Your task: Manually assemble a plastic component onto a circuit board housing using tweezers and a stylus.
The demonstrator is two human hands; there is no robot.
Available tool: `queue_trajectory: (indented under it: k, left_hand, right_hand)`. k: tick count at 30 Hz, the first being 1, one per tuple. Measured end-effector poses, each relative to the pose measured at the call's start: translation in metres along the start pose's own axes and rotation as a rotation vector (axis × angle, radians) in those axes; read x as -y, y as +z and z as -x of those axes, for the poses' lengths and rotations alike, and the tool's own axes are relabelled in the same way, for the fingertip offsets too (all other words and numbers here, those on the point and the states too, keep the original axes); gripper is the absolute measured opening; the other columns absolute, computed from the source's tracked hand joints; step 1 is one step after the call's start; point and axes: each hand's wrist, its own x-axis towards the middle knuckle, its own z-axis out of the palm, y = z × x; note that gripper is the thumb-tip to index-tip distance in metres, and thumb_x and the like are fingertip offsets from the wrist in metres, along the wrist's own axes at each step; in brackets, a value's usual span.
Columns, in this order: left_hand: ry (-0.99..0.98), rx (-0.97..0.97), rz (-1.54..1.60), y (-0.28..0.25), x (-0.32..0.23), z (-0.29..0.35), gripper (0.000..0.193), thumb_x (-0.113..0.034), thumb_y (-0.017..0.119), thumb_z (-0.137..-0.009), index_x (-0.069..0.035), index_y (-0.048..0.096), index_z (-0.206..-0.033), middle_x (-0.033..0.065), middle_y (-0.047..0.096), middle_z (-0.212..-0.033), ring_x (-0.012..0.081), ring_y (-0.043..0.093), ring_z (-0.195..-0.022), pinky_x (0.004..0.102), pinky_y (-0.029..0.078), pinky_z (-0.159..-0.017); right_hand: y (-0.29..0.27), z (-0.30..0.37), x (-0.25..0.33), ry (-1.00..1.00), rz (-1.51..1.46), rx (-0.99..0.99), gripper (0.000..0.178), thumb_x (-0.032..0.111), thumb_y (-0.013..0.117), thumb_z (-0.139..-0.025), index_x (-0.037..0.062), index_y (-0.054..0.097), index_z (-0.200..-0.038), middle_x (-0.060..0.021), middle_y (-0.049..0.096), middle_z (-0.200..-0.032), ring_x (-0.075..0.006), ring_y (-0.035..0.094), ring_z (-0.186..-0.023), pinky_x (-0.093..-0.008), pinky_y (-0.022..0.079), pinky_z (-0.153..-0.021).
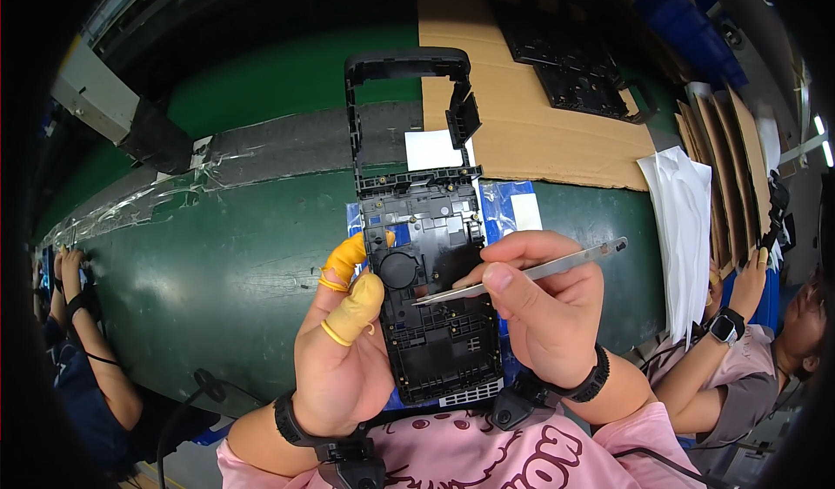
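Observation:
A long black plastic housing (448,267) stands tilted up in front of me, with an open frame at its far end and ribs, posts and a round recess inside. My left hand (344,350), with yellow finger cots on thumb and forefinger, grips its left edge. In my right hand (548,306) metal tweezers (544,270) are pinched between thumb and fingers. Their tips rest at or just over the middle of the housing, right of the round recess. Whether anything tiny sits between the tips I cannot tell.
Behind lies a cardboard sheet (531,146) bearing more black plastic housings (574,54). Blue plastic bags (509,202) lie under the housing. To the right are white sheets (677,237) and upright cardboard dividers (731,159). Other people sit at both sides; a grey post (96,85) stands left.

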Motion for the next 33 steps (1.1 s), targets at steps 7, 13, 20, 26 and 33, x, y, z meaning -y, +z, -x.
queue_trajectory:
  k: [7,13,20,26,33]
  left_hand:
    - [-0.019,0.001,0.055,-0.006,0.001,0.0,0.041,-0.02,0.053,-0.084,-0.005,0.041,-0.119,0.0104,0.05,-0.115,0.021,0.051,-0.104,0.0347,0.041,-0.09]
    - [-0.001,-0.021,-0.177,-0.01,0.002,-0.006,0.04,-0.002,0.051,-0.079,-0.004,0.042,-0.117,0.0103,0.055,-0.106,0.0176,0.056,-0.091,0.0312,0.046,-0.082]
    - [0.09,0.086,-0.296,-0.017,-0.069,-0.159,0.016,-0.01,0.045,-0.086,-0.004,0.053,-0.098,0.0053,0.059,-0.089,0.0151,0.057,-0.079,0.0309,0.049,-0.074]
    - [0.932,-0.677,-1.77,0.013,-0.098,-0.271,0.061,-0.033,0.068,-0.071,0.001,0.047,-0.117,0.0206,0.048,-0.114,0.0319,0.048,-0.106,0.0441,0.039,-0.087]
    - [0.279,-0.007,-2.067,0.14,0.07,-0.308,0.05,-0.043,0.06,-0.073,-0.004,0.061,-0.104,0.0168,0.054,-0.114,0.0335,0.05,-0.104,0.0408,0.04,-0.087]
  right_hand:
    - [0.0,0.004,0.002,0.002,0.043,-0.025,0.017,-0.001,0.059,-0.079,-0.0045,0.058,-0.095,-0.0069,0.061,-0.077,-0.007,0.056,-0.067,-0.0167,0.043,-0.057]
    - [-0.015,0.01,0.014,-0.135,-0.097,-0.199,0.017,0.001,0.059,-0.078,-0.0056,0.057,-0.094,-0.0085,0.06,-0.071,-0.0065,0.041,-0.05,-0.02,0.031,-0.045]
    - [-0.08,0.028,0.025,-0.227,-0.112,-0.357,0.015,0.003,0.057,-0.08,-0.0048,0.056,-0.093,-0.0115,0.059,-0.069,-0.0065,0.039,-0.046,-0.0188,0.029,-0.042]
    - [-0.115,0.048,0.031,-0.253,-0.125,-0.462,0.015,0.002,0.057,-0.078,-0.0053,0.056,-0.091,-0.0124,0.059,-0.069,-0.0075,0.041,-0.046,-0.0188,0.03,-0.042]
    - [-0.138,0.057,0.033,-0.231,-0.064,-0.486,0.017,0.006,0.058,-0.079,-0.0033,0.054,-0.092,-0.0193,0.06,-0.071,-0.01,0.045,-0.047,-0.0194,0.032,-0.043]
